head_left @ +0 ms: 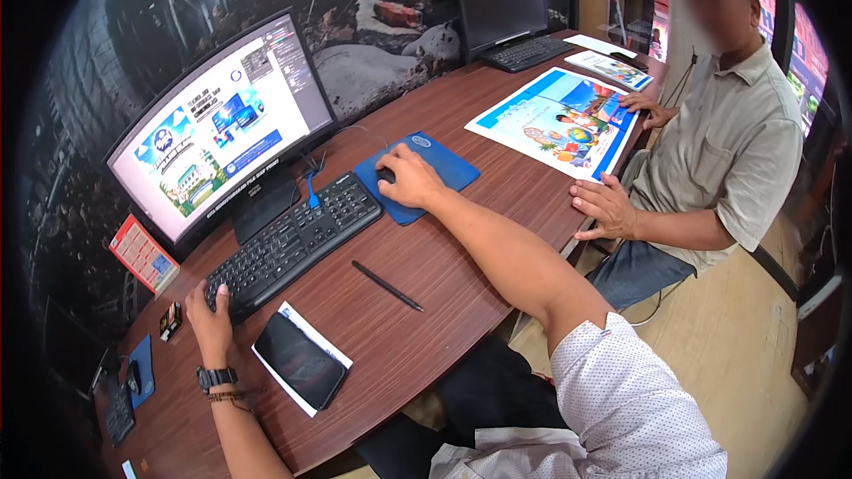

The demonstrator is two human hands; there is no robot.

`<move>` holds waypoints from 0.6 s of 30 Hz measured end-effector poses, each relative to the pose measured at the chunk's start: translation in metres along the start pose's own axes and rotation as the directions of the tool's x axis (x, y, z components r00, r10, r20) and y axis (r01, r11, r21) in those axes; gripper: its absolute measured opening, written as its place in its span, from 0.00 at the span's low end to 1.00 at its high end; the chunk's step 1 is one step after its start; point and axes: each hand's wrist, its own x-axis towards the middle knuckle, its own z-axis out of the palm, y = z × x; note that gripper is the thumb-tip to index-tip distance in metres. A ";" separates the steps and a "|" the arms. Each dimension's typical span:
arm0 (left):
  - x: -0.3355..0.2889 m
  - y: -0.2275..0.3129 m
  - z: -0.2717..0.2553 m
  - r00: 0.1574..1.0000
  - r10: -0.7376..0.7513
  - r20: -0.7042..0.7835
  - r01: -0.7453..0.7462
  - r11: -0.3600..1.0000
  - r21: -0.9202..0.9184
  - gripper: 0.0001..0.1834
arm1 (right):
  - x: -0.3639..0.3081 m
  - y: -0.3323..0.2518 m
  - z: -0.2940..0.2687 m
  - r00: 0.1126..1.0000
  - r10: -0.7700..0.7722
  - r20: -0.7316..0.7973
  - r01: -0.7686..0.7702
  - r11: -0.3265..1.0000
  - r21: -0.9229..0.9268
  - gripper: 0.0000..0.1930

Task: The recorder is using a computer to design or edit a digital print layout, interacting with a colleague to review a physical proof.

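Note:
My right hand (411, 176) is wrapped over a dark computer mouse (386, 175) on a blue mouse pad (455, 171). At the left end of the black keyboard (302, 235), my left hand (210, 319) rests with fingers apart on the keys, a dark watch on its wrist. Behind the keyboard stands a lit monitor (226, 129) showing a colourful page layout. A black pen (387, 286) lies in front of the keyboard. Nearer to me, a dark phone (302, 362) sits on white paper (311, 330).
At the right, a seated person (728, 124) has both hands at a colourful printed poster (559, 120). Beyond it are a printed booklet (609, 69), a dark monitor (502, 4) and another keyboard (525, 53). An orange-and-white desk calendar (145, 254) stands left of my monitor on the wooden desk (435, 324).

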 end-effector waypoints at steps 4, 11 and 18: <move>-0.004 0.057 -0.040 0.988 0.152 0.004 -0.124 0.820 -0.559 0.25 | 0.001 0.000 0.006 1.000 -0.026 -0.002 0.026 0.999 0.026 0.18; -0.097 0.197 -0.179 0.655 0.742 0.146 0.024 0.172 -0.985 0.23 | 0.005 -0.010 0.011 0.998 -0.048 0.028 0.048 0.998 0.028 0.19; -0.115 0.183 -0.238 0.338 0.936 -0.093 -0.185 -0.031 -0.982 0.19 | -0.004 0.024 0.001 1.000 0.012 0.011 -0.012 1.000 -0.020 0.19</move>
